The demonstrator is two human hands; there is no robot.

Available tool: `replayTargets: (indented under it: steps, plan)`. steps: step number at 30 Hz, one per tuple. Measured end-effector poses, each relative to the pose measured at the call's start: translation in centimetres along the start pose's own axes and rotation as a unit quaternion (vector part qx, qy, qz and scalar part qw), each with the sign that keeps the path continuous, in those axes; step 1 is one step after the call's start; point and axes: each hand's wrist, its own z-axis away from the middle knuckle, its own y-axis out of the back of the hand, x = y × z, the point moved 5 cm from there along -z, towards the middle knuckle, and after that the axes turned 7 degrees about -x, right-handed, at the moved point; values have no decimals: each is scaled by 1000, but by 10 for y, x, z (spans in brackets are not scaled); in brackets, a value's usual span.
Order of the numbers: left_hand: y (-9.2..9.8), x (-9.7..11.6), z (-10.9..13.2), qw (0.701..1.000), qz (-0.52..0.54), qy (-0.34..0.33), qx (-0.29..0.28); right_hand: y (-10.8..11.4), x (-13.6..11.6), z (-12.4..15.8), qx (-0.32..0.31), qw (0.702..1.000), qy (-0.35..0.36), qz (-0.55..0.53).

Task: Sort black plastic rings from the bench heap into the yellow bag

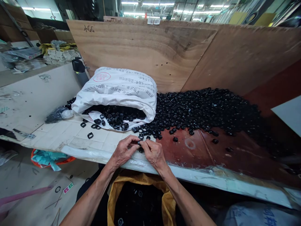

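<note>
My left hand [125, 150] and my right hand [151, 153] meet above the table's front edge, fingertips pinched together on one small black ring [139, 142]. Part of that ring is covered by my fingers. Just beyond them, another black ring [141, 136] lies on the table, and a dark piece [141, 150] sits below my fingertips. Behind my hands a white woven sack [122, 84] lies on its side, its mouth facing me with many black rings [117, 119] inside and spilling out. A large heap of the same black parts [202, 106] spreads to the right.
Below the table edge an open yellow sack [111, 201] stands between my arms, dark inside. A plywood board [145, 50] closes off the back. At left are a knotted bag of dark parts [56, 115] and an orange-rimmed container [68, 160] on the floor.
</note>
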Motion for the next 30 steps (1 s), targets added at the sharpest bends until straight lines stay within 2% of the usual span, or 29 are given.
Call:
replayTargets:
  steps: [3,8,10,16,19,23,26,28,30]
  plan:
    - [-1,-5,0,999,26,21,-6,4,4,-2,6,995,-35,-93]
    - [0,-9,1,997,65,34,9,5,-3,-2,-35,985,20,-166]
    - [0,-9,1,997,67,32,12,4,-1,-1,-37,983,18,-177]
    - [0,-8,2,999,45,8,20,4,2,3,-10,987,-6,-161]
    - [0,-6,2,999,26,3,19,3,0,2,-21,988,-2,-154]
    - [2,0,0,1000,-16,-9,24,0,4,0,-25,984,-45,-169]
    - [4,6,-1,999,-30,-17,17,0,0,0,-21,988,-50,-142]
    - [7,1,0,999,-38,-14,22,-4,-1,1,-21,988,-46,-144]
    - [11,-16,-1,997,-64,-17,36,-9,6,-1,-13,988,-47,-146]
